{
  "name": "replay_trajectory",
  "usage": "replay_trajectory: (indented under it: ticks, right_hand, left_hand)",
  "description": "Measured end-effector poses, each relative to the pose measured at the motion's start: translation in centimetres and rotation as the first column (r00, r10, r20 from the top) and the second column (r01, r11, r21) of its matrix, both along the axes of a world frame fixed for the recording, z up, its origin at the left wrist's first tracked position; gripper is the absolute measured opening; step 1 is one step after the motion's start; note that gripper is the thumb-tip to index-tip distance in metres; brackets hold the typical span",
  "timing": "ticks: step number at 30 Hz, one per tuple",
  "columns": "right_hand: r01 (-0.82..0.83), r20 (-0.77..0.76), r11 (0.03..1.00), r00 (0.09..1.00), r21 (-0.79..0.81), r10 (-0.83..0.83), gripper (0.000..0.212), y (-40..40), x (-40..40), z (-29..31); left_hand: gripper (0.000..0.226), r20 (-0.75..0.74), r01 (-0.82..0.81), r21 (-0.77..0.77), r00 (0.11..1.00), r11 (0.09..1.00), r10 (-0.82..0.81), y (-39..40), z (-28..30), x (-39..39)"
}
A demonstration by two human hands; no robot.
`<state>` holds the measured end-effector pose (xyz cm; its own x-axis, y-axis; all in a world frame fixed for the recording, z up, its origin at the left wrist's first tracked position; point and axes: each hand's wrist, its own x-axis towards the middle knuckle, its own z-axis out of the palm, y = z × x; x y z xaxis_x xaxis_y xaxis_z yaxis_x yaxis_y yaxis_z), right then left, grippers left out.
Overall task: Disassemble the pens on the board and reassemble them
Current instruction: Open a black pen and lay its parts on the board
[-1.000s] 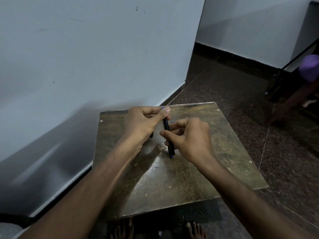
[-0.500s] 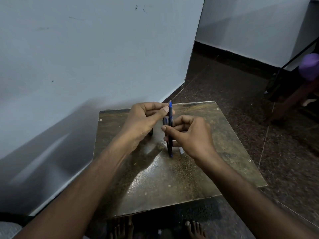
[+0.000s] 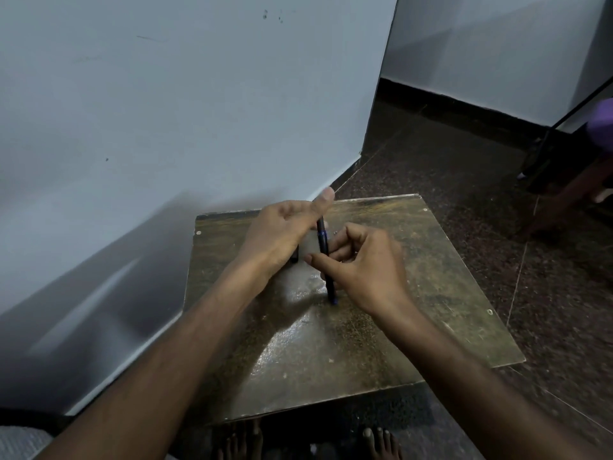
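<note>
1. The slim dark pen with blue trim (image 3: 324,257) stands nearly upright, its lower end resting on the worn, glossy brown tabletop (image 3: 431,293) just below the right hand (image 3: 361,270). Planting the end on the surface likely steadies it so parts can be pushed along its length.

2. The right hand is clamped on the pen's middle, thumb on the near side and curled fingers behind. This grip keeps the barrel from tipping or sliding while the other hand works at the top.

3. The left hand (image 3: 282,234) sits just left of the pen's upper end, thumb raised and stretched past the tip. Its fingers are curled, but whether they pinch a small part cannot be told; the palm hides them.

4. A short dark piece (image 3: 294,255), perhaps a cap or another pen part, shows under the left hand on the tabletop. Its identity is unclear.

5. Judging by the pose, the step is seating or removing a piece at the pen's top end, with the upright stance letting downward pressure go straight into the tabletop.
</note>
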<state>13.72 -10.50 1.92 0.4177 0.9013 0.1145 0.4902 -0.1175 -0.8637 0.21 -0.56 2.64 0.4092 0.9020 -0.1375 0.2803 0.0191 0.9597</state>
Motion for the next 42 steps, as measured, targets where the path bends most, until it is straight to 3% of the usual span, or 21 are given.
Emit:
replay_trajectory:
  ticks: [2, 5, 7, 9, 11, 13, 15, 18, 20, 22, 26, 29, 33, 37, 39, 42]
  right_hand:
    - [0.033, 0.019, 0.999, 0.999, -0.008, -0.033, 0.030, 0.1, 0.3, -0.2]
    - [0.028, 0.069, 1.000, 0.997, -0.014, -0.027, 0.031, 0.2, 0.7, -0.3]
    - [0.010, 0.116, 1.000, 0.993, 0.001, -0.010, 0.034, 0.1, 0.5, -0.3]
    - [-0.009, 0.128, 1.000, 0.992, 0.014, 0.007, 0.036, 0.0, 0.2, -0.3]
    - [-0.011, 0.118, 1.000, 0.993, 0.017, 0.009, 0.036, 0.0, 0.1, -0.4]
    - [0.005, 0.112, 1.000, 0.994, 0.010, -0.007, 0.035, 0.1, 0.4, -0.3]
    - [0.016, 0.103, 1.000, 0.995, 0.006, -0.017, 0.036, 0.3, 0.8, -0.4]
    - [-0.013, 0.114, 1.000, 0.993, 0.005, 0.013, 0.038, 0.3, 0.9, -0.5]
    - [-0.036, 0.126, 0.999, 0.991, 0.021, 0.033, 0.038, 0.2, 0.8, -0.6]
    - [-0.030, 0.120, 0.999, 0.992, 0.022, 0.027, 0.038, 0.2, 0.9, -0.7]
    - [-0.015, 0.135, 1.000, 0.991, -0.003, 0.015, 0.034, 0.4, 1.4, -0.5]
    - [-0.028, 0.139, 0.999, 0.990, -0.031, 0.032, 0.034, 0.4, 1.4, -0.4]
    - [-0.070, 0.229, 0.994, 0.970, -0.078, 0.086, 0.037, 0.0, 1.5, -0.4]
    - [-0.066, 0.285, 0.991, 0.954, -0.116, 0.097, 0.035, -0.3, 2.2, -0.3]
    - [-0.040, 0.278, 0.992, 0.958, -0.116, 0.071, 0.033, -0.2, 2.8, -0.1]
    - [-0.002, 0.249, 0.995, 0.968, -0.100, 0.028, 0.030, 0.0, 3.6, 0.2]
  left_hand:
    - [0.050, 0.078, 0.085, -0.053, 0.994, 0.995, -0.081, -0.2, 0.1, -0.1]
    - [0.019, 0.150, 0.112, 0.033, 0.982, 0.993, -0.116, -0.5, 0.0, -0.5]
    - [0.033, 0.105, 0.008, 0.081, 0.994, 0.997, -0.016, -0.5, -0.1, -0.4]
    - [0.063, 0.040, -0.099, 0.071, 0.995, 0.993, 0.096, -0.5, 0.0, -0.1]
    - [0.080, 0.002, -0.069, 0.020, 0.998, 0.997, 0.069, -0.3, 0.2, -0.2]
    - [0.059, 0.072, 0.053, -0.056, 0.996, 0.997, -0.049, -0.3, 0.3, -0.2]
    - [0.030, 0.132, 0.134, -0.028, 0.983, 0.991, -0.129, -0.4, 0.2, -0.3]
    - [0.045, 0.098, 0.033, 0.047, 0.994, 0.998, -0.038, -0.4, -0.1, -0.4]
    - [0.068, 0.077, -0.023, -0.003, 0.997, 1.000, 0.024, -0.5, 0.1, -0.3]
    - [0.075, 0.065, 0.018, -0.034, 0.998, 0.999, -0.016, -0.5, 0.3, -0.4]
    - [0.036, 0.103, 0.127, -0.007, 0.987, 0.992, -0.126, -0.6, 0.5, -0.7]
    - [0.022, 0.119, -0.003, 0.074, 0.993, 0.997, -0.006, -0.4, 0.3, -0.5]
    - [0.033, 0.290, -0.261, -0.014, 0.923, 0.965, 0.253, 1.0, 0.3, -0.6]
    - [0.028, 0.384, -0.370, -0.048, 0.851, 0.928, 0.359, 2.4, 0.3, -2.0]
    - [0.023, 0.300, -0.352, -0.021, 0.891, 0.936, 0.341, 2.6, 0.1, -2.6]
    - [0.021, 0.012, -0.203, 0.026, 0.979, 0.979, 0.203, 1.7, -0.7, -3.0]
